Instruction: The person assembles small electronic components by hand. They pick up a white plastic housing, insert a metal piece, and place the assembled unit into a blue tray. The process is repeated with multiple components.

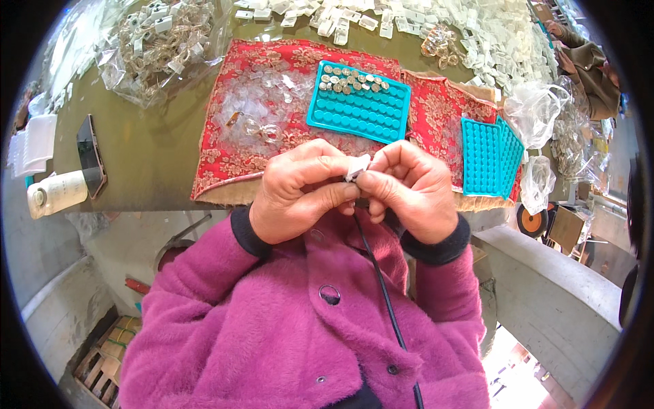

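Observation:
My left hand [296, 187] and my right hand [419, 191] meet in front of my chest, above the table's near edge. Between their thumbs and fingertips they pinch a small white plastic piece [357, 164]; its lower part is hidden by the fingers. Just beyond them lies a turquoise tray [359, 119] with rows of round hollows. Several small round metal discs [349, 80] sit along its far side. Left of the tray, clear plastic bits [262, 95] are scattered on a red patterned cloth [221, 146].
Two more turquoise trays [481, 160] overlap at the right, beside clear plastic bags [535, 112]. White plastic pieces [340, 24] are heaped at the back. A phone [90, 155] and a pale cylindrical container [58, 193] stand left. A black cable [381, 279] hangs below my hands.

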Tool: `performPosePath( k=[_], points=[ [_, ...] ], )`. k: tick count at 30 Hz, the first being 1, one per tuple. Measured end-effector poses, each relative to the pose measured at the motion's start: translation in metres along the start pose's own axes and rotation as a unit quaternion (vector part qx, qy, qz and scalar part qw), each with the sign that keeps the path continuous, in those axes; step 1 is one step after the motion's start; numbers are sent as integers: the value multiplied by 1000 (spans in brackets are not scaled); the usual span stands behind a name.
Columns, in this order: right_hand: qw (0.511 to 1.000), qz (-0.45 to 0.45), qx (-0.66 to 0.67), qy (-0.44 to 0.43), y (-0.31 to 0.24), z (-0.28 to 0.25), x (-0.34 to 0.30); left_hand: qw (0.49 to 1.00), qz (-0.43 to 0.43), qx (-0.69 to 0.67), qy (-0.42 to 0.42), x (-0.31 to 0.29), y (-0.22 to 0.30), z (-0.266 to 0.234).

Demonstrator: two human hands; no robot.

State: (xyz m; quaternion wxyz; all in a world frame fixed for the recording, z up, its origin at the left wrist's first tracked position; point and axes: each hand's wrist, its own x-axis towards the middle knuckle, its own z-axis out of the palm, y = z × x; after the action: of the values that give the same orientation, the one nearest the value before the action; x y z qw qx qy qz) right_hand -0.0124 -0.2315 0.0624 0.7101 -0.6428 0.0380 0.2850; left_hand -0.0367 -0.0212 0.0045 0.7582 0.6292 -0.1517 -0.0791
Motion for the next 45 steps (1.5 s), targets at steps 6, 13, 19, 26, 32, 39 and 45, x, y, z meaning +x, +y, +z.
performPosePath(
  k=[6, 13, 19, 26, 32, 39, 45],
  points=[
    [797, -310, -478, 200, -11, -28, 67, 985, -69, -151, 45, 2, -9, 4],
    [672, -320, -642, 184, -4, -40, 101, 977, -59, -202, 35, -1, -13, -9],
    [638, -322, -673, 193, -10, -30, 96, 955, -106, -274, 48, 0, -11, -10],
    [964, -130, -211, 98, -4, 16, 3, 960, -95, -249, 83, -3, -7, -1],
    [991, -92, -42, 87, 20, 30, -7, 984, 15, -145, 100, -5, -13, 9],
    [997, -62, -21, 36, 25, 22, -11, 996, 69, 3, 52, -10, -4, 2],
    [960, -226, -106, 125, 38, 24, -12, 968, -114, -216, 56, -18, 10, 7]
  ],
)
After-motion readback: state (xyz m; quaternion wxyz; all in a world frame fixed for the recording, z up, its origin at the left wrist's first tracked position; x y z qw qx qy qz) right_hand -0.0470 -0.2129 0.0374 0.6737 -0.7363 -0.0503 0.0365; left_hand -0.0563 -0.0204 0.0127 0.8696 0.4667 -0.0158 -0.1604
